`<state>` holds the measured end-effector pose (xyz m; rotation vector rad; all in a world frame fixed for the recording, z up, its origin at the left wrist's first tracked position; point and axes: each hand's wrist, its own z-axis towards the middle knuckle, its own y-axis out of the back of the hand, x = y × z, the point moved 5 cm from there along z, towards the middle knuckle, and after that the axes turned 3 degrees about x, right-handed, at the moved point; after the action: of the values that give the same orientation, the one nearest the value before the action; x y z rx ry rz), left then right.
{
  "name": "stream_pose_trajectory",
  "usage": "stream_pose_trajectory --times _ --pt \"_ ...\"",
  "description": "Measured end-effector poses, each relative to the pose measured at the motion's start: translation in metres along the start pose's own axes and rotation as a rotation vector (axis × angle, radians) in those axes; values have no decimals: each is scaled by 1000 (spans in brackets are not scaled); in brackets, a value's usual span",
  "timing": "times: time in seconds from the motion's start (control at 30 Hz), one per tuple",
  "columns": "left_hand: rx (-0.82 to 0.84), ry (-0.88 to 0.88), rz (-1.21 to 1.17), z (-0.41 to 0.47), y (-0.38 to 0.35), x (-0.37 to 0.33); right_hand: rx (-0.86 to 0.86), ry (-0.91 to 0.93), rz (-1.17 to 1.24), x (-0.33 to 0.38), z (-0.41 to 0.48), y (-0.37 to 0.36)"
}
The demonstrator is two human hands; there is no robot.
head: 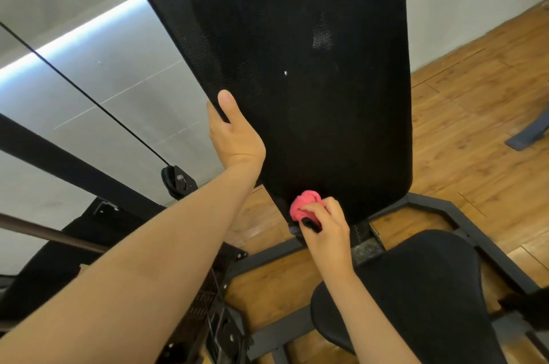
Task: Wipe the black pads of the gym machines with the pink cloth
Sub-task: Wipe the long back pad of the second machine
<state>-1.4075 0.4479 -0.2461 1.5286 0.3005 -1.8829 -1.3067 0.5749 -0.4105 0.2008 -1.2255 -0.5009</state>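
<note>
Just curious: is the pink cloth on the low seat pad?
No, the right hand holds the pink cloth against the bottom of the tall back pad.

No text, brand, label or number can be read anywhere in this view. The dark upright post [360,232] just below the black back pad [312,66] carries a short column of small pale marks. They are too small and blurred to tell whether they are digits or plain ticks.
</note>
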Motion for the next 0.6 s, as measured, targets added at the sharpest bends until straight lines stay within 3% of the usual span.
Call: stream_pose_trajectory --times 0.13,0.2,0.3,0.4,0.5,0.6 --pt "87 20 34 5 1 6 120 -175 15 -32 -24 -2" --pt "103 3 31 4 2 4 101 -178 36 -25 -25 3" --pt "104 -26 14 3 2 3 33 -18 136 20 -9 11" --pt "98 -28 13 0 3 1 55 144 43 58 14 2" --pt "94 -8 20 0 2 1 79 196 -90 62 26 -12" --pt "104 -5 20 1 2 2 58 218 -55 52 24 -13"
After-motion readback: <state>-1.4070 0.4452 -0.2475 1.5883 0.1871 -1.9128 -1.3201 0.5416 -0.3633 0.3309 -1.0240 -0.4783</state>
